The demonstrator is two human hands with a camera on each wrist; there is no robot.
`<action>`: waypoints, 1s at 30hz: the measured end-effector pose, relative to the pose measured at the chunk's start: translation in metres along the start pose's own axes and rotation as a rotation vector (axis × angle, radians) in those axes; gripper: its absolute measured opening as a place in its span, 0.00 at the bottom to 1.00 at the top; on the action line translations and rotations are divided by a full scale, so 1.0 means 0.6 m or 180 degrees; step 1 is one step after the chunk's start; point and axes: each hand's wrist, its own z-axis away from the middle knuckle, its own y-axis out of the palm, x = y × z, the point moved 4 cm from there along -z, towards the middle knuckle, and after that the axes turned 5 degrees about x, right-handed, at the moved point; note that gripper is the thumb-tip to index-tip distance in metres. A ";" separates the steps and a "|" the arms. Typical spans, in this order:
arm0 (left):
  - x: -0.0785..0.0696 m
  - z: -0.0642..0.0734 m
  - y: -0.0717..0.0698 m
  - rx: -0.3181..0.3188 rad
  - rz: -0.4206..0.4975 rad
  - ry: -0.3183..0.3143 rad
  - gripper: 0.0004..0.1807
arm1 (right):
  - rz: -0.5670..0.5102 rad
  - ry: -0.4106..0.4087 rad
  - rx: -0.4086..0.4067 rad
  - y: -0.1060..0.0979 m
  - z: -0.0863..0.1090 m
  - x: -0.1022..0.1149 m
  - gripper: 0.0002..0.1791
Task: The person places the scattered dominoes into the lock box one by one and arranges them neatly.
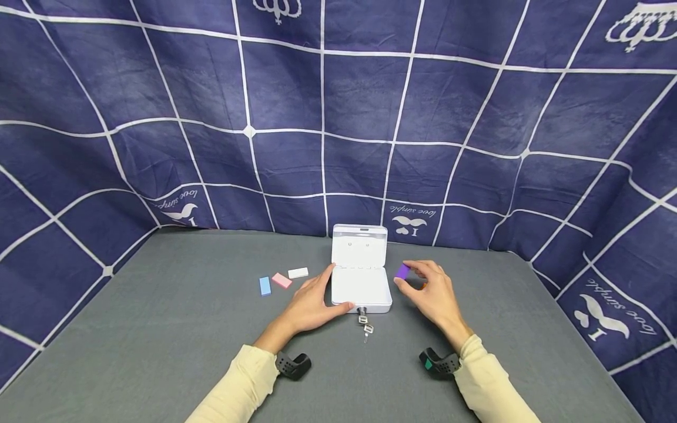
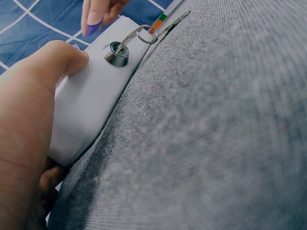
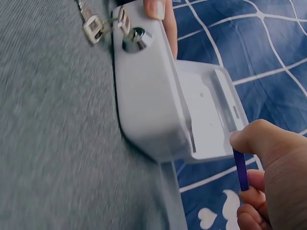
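A white metal cash box [image 1: 378, 308] stands on the table with its lid [image 1: 359, 249] raised at the back. My left hand [image 1: 311, 302] holds the box by its front left corner, thumb on the front edge and fingers along the left side. Out of the front lock [image 2: 117, 56] hangs a ring of keys [image 3: 93, 28]. My right hand [image 1: 435, 296] pinches a thin purple block [image 1: 402, 271] between thumb and fingers, just right of the box. In the right wrist view the purple block [image 3: 241, 170] is seen edge-on.
Left of the box lie a white block [image 1: 298, 272], a pink block [image 1: 282, 281] and a blue block [image 1: 265, 286]. An orange piece [image 1: 424, 285] is mostly hidden by my right hand. A dark blue checked cloth [image 1: 349, 164] hangs behind the grey table [image 1: 185, 329].
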 end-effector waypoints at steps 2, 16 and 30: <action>0.001 0.000 0.001 0.0004 -0.0002 -0.0005 0.56 | -0.0008 -0.0030 0.0014 0.005 -0.003 0.006 0.24; 0.003 0.000 0.004 0.0021 0.0006 -0.0021 0.56 | -0.0105 -0.0035 0.0275 0.040 -0.012 0.046 0.25; 0.002 -0.001 0.000 -0.0014 0.0010 0.0000 0.56 | -0.0226 -0.0119 0.0663 0.079 -0.020 0.079 0.24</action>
